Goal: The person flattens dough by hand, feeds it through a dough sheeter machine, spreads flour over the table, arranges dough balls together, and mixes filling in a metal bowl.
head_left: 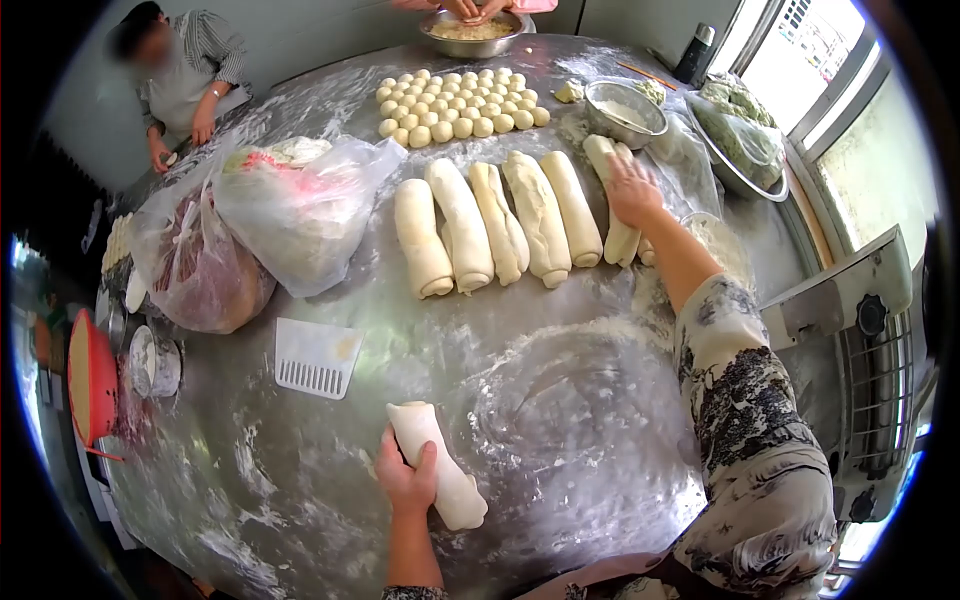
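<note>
A pale, smooth dough roll [440, 470] lies slanted near the front of the metal table, and my left hand [408, 474] is closed around its left side, thumb on top. My right hand [634, 192] reaches far forward and rests with fingers stretched out over another dough roll [622, 240], at the right end of a row. Part of that roll is covered by the hand. Several thick dough rolls [490, 225] lie side by side to its left. Between my two hands the metal table [570, 400] is smeared with flour.
Several small dough balls [455, 105] stand in a block at the back. A metal bowl [625, 112] sits beyond my right hand. Plastic bags [300, 215], a white scraper [318, 355] and a red basin [92, 380] are on the left. Two other people work across the table.
</note>
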Available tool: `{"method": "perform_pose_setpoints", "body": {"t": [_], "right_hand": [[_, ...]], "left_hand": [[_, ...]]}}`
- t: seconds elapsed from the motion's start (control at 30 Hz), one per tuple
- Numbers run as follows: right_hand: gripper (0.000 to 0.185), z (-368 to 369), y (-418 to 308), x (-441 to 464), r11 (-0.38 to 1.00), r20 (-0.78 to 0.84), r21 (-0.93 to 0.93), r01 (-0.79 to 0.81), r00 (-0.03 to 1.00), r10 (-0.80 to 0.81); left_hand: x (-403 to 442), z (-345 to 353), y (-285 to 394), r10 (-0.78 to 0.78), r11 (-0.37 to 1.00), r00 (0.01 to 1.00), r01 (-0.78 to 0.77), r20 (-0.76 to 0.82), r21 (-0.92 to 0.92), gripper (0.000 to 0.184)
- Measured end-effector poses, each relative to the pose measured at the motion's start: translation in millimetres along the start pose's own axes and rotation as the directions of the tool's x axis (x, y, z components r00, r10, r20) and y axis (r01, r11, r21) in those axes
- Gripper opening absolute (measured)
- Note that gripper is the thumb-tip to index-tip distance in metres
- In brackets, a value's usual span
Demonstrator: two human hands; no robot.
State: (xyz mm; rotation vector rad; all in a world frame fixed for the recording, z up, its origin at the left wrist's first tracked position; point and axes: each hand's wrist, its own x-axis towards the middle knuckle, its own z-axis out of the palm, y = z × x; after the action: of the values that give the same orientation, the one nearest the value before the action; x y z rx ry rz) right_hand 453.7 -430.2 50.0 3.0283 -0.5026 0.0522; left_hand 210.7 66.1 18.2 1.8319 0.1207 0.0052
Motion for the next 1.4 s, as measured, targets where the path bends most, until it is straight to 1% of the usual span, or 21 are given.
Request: {"method": "perform_pose_setpoints", "body": {"t": [0.03,0.13,0.2,0.23,0.27,0.3,0.37,0.5,0.57,0.67,0.77,0.9,0.93,0.97,1.1,1.17,1.2,1.3,1.33,1.37,1.4], "right_hand": [[0.057,-4,3,4,0.995,0.022,-0.049,-0.089,0.996,0.09],[0.058,1,-12,4,0.974,-0.195,-0.224,0.043,0.977,-0.088],[0.058,21,-46,15,0.949,-0.274,-0.142,0.282,0.91,-0.311],[0.059,-30,-86,-20,0.934,0.0,-0.194,0.298,0.953,-0.304],[0.06,0,-97,-17,0.929,-0.136,0.264,0.261,0.963,-0.232],[0.062,9,-107,-22,0.893,-0.121,0.339,0.295,0.956,-0.269],[0.063,15,-103,-28,0.899,-0.091,0.29,0.329,0.944,-0.316],[0.062,8,-56,-33,0.936,-0.041,0.199,0.289,0.957,-0.287],[0.061,-7,-45,-33,0.972,0.017,0.022,0.236,0.972,-0.236],[0.061,-28,-59,-39,0.97,0.075,-0.233,0.074,0.995,-0.058],[0.062,-40,-107,-47,0.983,-0.031,0.063,0.171,0.985,-0.169],[0.062,-2,-158,-52,0.855,-0.078,0.313,0.413,0.908,-0.411],[0.06,-4,-155,-56,0.869,-0.004,0.219,0.443,0.892,-0.453],[0.059,-8,-148,-61,0.867,-0.022,0.247,0.433,0.897,-0.442],[0.058,-7,-107,-62,0.912,-0.039,0.087,0.4,0.916,-0.398],[0.059,-19,-92,-66,0.945,0.041,0.09,0.315,0.947,-0.32],[0.06,-31,-91,-68,0.974,0.143,0.095,0.207,0.965,-0.22],[0.059,-15,-94,-58,0.989,-0.001,0.041,0.139,0.99,-0.139],[0.053,-18,-111,-60,0.964,-0.12,0.201,0.176,0.981,-0.154],[0.046,-23,-127,-60,0.928,-0.183,0.039,0.371,0.915,-0.359],[0.042,-46,-154,-70,0.871,-0.18,0.261,0.417,0.907,-0.38]], "left_hand": [[0,-1,-1,0.0,1.0,1.0,0.0,0.0,-0.005,0.059],[0,0,-8,0.042,0.999,0.999,-0.041,-0.014,0.008,0.059],[-1,1,-16,0.033,0.999,0.999,-0.033,-0.021,0.015,0.059],[-1,0,-18,0.029,0.999,0.999,-0.028,-0.021,0.027,0.059],[-2,0,-13,0.014,1.0,1.0,-0.013,-0.015,0.028,0.058],[-2,0,-7,0.0,1.0,1.0,0.0,-0.012,0.03,0.058],[0,0,-2,0.011,0.999,1.0,-0.011,-0.007,0.044,0.058],[0,-1,-3,0.03,0.999,1.0,-0.03,0.002,0.023,0.057],[-1,1,-4,0.029,1.0,1.0,-0.029,-0.002,0.007,0.057],[-1,0,-13,0.062,0.997,0.998,-0.061,-0.025,0.043,0.057],[-1,2,-16,0.075,0.996,0.997,-0.073,-0.028,0.057,0.058],[0,1,-15,0.032,0.999,0.999,-0.032,-0.011,0.042,0.058],[0,0,-15,0.013,0.999,1.0,-0.012,-0.008,0.043,0.058],[-1,0,-13,0.02,0.999,1.0,-0.02,-0.006,0.042,0.058],[0,0,-15,0.065,0.995,0.998,-0.064,-0.02,0.077,0.058],[-1,1,-13,0.085,0.993,0.996,-0.081,-0.04,0.09,0.059],[-1,0,-13,0.087,0.993,0.995,-0.083,-0.048,0.088,0.059],[-1,0,-9,0.096,0.991,0.994,-0.091,-0.046,0.094,0.06],[-1,0,-7,0.097,0.991,0.995,-0.093,-0.035,0.1,0.059],[-1,0,-5,0.102,0.989,0.995,-0.1,-0.018,0.109,0.058],[-1,0,-6,0.1,0.988,0.995,-0.097,-0.021,0.117,0.059]]}}
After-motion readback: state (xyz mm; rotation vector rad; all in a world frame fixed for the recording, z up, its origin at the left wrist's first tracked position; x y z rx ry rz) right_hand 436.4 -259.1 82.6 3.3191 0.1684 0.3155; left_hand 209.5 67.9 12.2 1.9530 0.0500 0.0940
